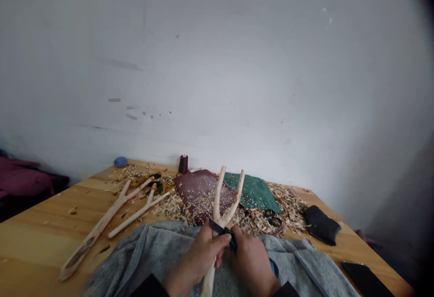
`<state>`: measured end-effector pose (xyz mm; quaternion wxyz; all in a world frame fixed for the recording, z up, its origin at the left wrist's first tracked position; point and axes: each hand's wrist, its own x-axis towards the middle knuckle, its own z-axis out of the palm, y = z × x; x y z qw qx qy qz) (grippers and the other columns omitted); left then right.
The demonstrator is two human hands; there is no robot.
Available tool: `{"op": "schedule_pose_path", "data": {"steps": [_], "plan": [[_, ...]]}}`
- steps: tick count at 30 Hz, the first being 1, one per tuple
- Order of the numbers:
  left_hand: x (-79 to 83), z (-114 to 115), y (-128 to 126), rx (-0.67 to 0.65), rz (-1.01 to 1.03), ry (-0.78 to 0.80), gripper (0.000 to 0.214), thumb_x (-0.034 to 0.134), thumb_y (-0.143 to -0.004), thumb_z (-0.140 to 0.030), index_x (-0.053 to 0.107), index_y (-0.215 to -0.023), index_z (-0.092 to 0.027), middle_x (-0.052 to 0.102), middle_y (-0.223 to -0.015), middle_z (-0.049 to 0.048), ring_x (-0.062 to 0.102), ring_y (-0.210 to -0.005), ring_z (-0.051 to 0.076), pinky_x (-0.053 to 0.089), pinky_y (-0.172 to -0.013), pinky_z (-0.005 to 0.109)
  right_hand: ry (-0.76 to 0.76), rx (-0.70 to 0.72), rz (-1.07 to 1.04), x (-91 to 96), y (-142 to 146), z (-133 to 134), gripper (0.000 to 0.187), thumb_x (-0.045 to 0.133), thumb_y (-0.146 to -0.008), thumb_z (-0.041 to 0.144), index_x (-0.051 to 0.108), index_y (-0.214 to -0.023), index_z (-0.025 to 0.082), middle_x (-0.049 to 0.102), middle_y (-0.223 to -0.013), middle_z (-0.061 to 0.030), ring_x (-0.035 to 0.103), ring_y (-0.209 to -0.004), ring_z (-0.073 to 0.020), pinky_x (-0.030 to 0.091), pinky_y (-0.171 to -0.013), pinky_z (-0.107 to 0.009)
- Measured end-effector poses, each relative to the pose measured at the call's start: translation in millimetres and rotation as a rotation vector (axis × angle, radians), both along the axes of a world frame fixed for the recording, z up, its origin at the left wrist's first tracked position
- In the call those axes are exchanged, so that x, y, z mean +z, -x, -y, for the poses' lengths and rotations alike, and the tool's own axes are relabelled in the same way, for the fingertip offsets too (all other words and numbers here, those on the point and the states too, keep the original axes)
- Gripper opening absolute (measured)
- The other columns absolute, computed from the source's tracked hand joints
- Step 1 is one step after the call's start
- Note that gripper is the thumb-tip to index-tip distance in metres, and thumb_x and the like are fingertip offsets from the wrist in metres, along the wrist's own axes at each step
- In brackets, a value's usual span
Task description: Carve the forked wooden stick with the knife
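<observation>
My left hand (205,248) is closed around a peeled, Y-shaped forked stick (209,279), just below where its two prongs split. The prongs point up and away from me. My right hand (250,256) grips a knife (233,241) with a dark and blue handle. Its blade (216,227) lies across the stick near the base of the fork, and my left thumb rests close to the blade's back. Beneath both hands spreads a grey cloth (162,247).
Two more forked sticks, a long one (101,221) and a smaller one (135,215), lie left. Wood shavings (291,204) surround maroon (200,186) and green (252,188) cloths, scissors (274,219) and a thread spool (183,164). A black pad (321,224) and phone (366,279) are right.
</observation>
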<state>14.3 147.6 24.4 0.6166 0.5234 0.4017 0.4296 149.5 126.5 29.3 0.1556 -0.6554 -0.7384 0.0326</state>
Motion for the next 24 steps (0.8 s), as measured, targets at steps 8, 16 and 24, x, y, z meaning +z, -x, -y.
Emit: {"op": "schedule_pose_path", "data": {"steps": [8,16,24], "plan": [[-2.6,-0.8,-2.1,-0.013,0.02,0.048,0.053,0.07,-0.063,-0.056,0.048,-0.095,-0.021,0.04,-0.053,-0.0127,0.031,-0.037,0.004,0.027,-0.032,0.018,0.012,-0.03,0.055,-0.6,-0.4,0.3,0.027,0.038,-0.088,0.01,0.059,-0.102,0.02,0.073,-0.092,-0.009,0.07,-0.083,-0.0239,0.044,-0.066,-0.028],[-1.1,4.0,-3.7,0.059,-0.115,0.051,0.043,0.065,-0.073,-0.053,0.048,-0.095,-0.022,0.04,-0.049,-0.0127,0.032,-0.034,0.005,0.027,-0.032,0.018,0.023,-0.089,0.088,4.4,2.8,2.1,0.032,0.033,-0.089,0.006,0.059,-0.103,0.018,0.072,-0.093,-0.0114,0.07,-0.084,-0.0229,0.044,-0.067,-0.028],[-6.2,-0.4,-1.4,0.047,-0.162,-0.115,0.044,0.062,-0.074,-0.056,0.046,-0.097,-0.021,0.04,-0.044,-0.0134,0.034,-0.031,0.008,0.029,-0.033,0.02,0.007,-0.025,-0.022,3.6,-1.2,1.1,0.025,0.043,-0.085,0.008,0.06,-0.1,0.019,0.073,-0.092,-0.0079,0.07,-0.086,-0.0222,0.043,-0.069,-0.026]]}}
